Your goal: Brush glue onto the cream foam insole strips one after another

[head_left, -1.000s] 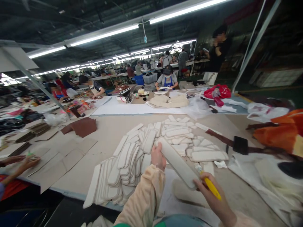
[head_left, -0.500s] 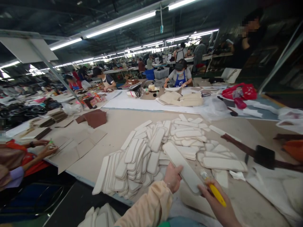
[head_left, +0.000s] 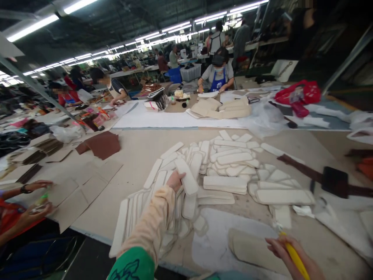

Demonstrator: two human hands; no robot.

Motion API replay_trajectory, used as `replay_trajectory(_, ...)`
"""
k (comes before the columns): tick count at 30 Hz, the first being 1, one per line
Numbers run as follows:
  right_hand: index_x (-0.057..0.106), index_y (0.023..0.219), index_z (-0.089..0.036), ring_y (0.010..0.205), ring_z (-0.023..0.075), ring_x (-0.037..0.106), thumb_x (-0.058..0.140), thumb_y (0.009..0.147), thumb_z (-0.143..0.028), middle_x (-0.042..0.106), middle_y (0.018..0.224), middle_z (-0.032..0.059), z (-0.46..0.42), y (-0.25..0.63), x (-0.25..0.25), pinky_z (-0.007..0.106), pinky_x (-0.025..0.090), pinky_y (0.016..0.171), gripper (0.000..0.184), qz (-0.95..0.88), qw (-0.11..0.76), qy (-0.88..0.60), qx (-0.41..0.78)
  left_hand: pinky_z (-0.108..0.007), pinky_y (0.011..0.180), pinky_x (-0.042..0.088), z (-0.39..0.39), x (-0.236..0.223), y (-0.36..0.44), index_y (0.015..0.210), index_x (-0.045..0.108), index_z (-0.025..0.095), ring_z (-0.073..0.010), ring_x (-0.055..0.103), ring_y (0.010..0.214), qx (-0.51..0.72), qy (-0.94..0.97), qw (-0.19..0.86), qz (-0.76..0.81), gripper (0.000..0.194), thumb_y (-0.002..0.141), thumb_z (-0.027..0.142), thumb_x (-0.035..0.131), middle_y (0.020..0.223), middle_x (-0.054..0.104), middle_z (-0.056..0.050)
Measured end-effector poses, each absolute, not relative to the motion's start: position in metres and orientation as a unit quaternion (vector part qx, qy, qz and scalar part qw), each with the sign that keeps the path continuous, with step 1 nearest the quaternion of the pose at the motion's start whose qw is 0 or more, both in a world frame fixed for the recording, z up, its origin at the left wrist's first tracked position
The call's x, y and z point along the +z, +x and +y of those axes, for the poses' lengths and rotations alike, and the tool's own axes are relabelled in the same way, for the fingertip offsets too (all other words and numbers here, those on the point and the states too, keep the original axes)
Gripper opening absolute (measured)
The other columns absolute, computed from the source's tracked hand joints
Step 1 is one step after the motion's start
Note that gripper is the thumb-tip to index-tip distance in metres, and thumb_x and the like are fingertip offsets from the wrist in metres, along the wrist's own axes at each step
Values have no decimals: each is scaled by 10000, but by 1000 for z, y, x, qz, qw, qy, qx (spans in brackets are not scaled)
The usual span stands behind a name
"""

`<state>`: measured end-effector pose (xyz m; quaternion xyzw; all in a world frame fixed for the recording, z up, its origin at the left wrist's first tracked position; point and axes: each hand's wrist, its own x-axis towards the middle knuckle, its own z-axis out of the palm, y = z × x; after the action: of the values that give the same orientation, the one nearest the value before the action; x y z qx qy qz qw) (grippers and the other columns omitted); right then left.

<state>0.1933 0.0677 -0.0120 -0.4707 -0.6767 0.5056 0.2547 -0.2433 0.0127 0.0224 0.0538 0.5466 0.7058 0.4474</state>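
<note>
Left hand gripping flat, off-white, round-cornered strip, right hand well apart from it, closed around yellow-handled tool

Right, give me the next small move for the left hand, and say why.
Probably lay the pale strip down on the heap of similar strips and let go: the left hand holds it by one edge at that heap, while the right hand, with the yellow-handled tool, is well apart from it.

You are holding a smooth, matt strip and a plastic-looking handle, your cloth sleeve is wrinkling, and thin plastic film is shining.
</note>
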Motion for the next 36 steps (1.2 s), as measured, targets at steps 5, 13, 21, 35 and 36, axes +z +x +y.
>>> replay_trajectory(5, 587, 891, -227, 779, 248, 685, 619, 704, -544, 697, 864, 68, 66, 210, -20, 310, 575, 700, 369, -681, 234, -525, 453, -393, 779, 516, 58, 16, -291, 826, 602, 131, -213, 652, 784, 639, 88, 449, 618, 283, 586, 127, 752, 710, 674, -55)
replay_trajectory(13, 582, 864, -236, 775, 197, 625, 514, 823, -456, 664, 835, 41, 56, 235, 6, 316, 496, 739, 234, -737, 163, -546, 363, -417, 980, 350, 106, -13, -306, 916, 561, 117, -261, 504, 1102, 464, 201, 283, 815, 353, 605, 27, 705, 1042, 606, -97)
replay_trajectory(21, 579, 860, -225, 696, 183, 615, 505, 831, -411, 648, 751, 22, 24, 271, -3, 304, 482, 669, 203, -698, 183, -537, 436, -411, 966, 377, 14, -45, -165, 1116, 558, 171, -248, 496, 1086, 357, 575, 152, 721, 403, 754, 335, 630, 1111, 566, -118)
replay_trajectory(35, 581, 826, -217, 550, 131, 558, 481, 816, -497, 594, 605, -25, 21, 242, -12, 258, 468, 581, 297, -616, 158, -420, 647, -491, 961, 342, -35, -86, 7, 1239, 474, 222, -334, 431, 1129, 208, 644, 283, 680, 699, 618, 400, 742, 1215, 483, -151)
replay_trajectory(36, 573, 824, -214, 537, 127, 552, 473, 823, -497, 585, 593, -29, 21, 241, -16, 254, 465, 567, 300, -612, 164, -417, 651, -488, 961, 343, -34, -87, 7, 1233, 479, 222, -329, 434, 1123, 212, 644, 284, 678, 690, 619, 395, 741, 1206, 489, -147)
